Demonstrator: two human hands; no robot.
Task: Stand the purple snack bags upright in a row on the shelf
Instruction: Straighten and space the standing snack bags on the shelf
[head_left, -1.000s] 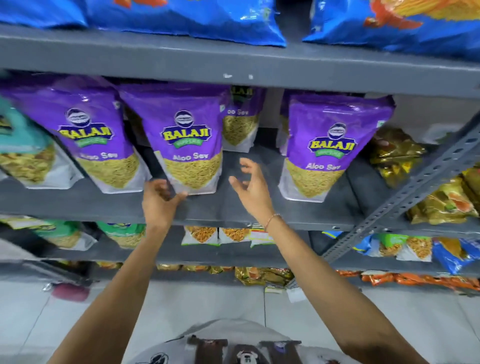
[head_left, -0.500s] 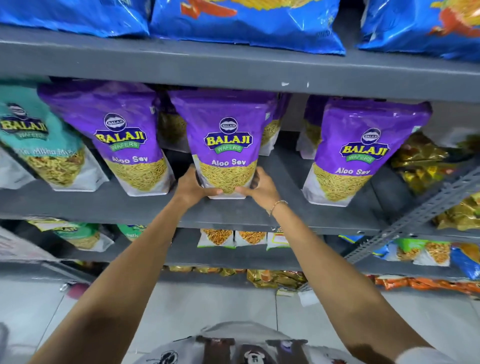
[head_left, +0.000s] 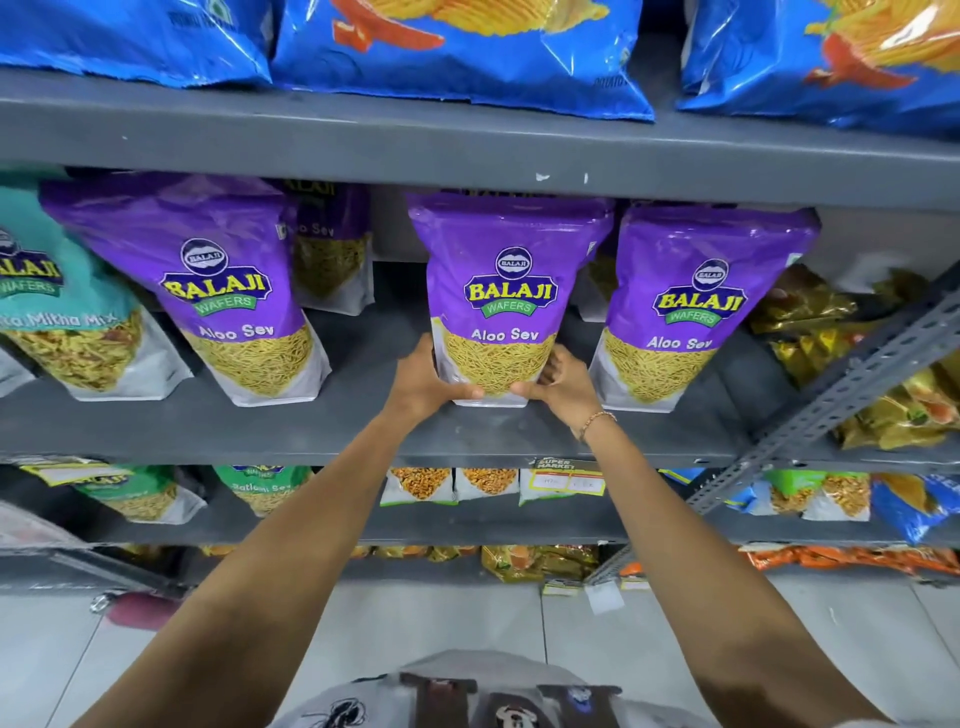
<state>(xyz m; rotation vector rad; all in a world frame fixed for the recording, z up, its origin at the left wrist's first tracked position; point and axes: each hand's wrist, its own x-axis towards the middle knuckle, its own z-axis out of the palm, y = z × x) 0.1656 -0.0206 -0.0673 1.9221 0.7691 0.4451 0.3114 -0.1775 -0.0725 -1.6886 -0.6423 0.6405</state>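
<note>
Grey metal shelf (head_left: 311, 431), purple bags (head_left: 506, 291) upright; pale tiled floor (head_left: 441, 618).

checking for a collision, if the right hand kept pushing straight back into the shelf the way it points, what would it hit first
Probably the purple bag behind, though depth is unclear. The right hand already grips the middle purple bag.

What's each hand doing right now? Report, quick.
Left hand: closed on the lower left corner of the middle Aloo Sev bag.
Right hand: closed on the same bag's lower right corner.
</note>
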